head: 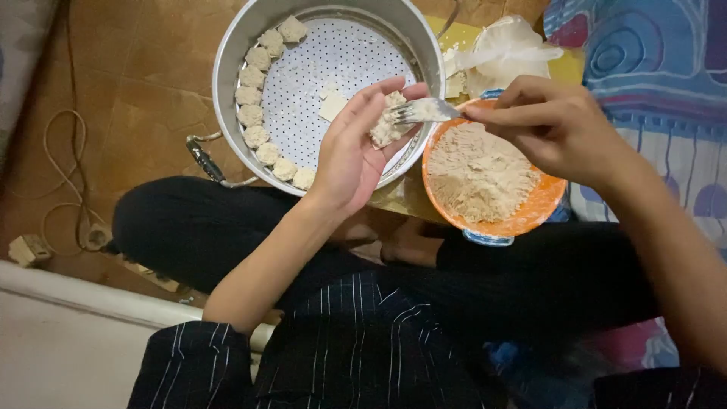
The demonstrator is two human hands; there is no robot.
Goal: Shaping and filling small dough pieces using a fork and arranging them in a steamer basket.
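The floor (144,91) is laid with brown, mottled tiles, dimly and warmly lit. A thin pale cable (57,174) loops across it at the left and runs toward a small beige plug block (29,250) lying near a pale raised ledge (83,299) in the near left corner. At the far left edge sits a grey cushioned surface (23,45). On the right, a patterned cloth (651,76) in blue, pink and white covers the ground.

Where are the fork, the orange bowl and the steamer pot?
fork (420,111), head view, on the tines over the dumpling in the left hand.
orange bowl (547,198), head view, on the bare right inner wall.
steamer pot (227,72), head view, on the left metal wall.
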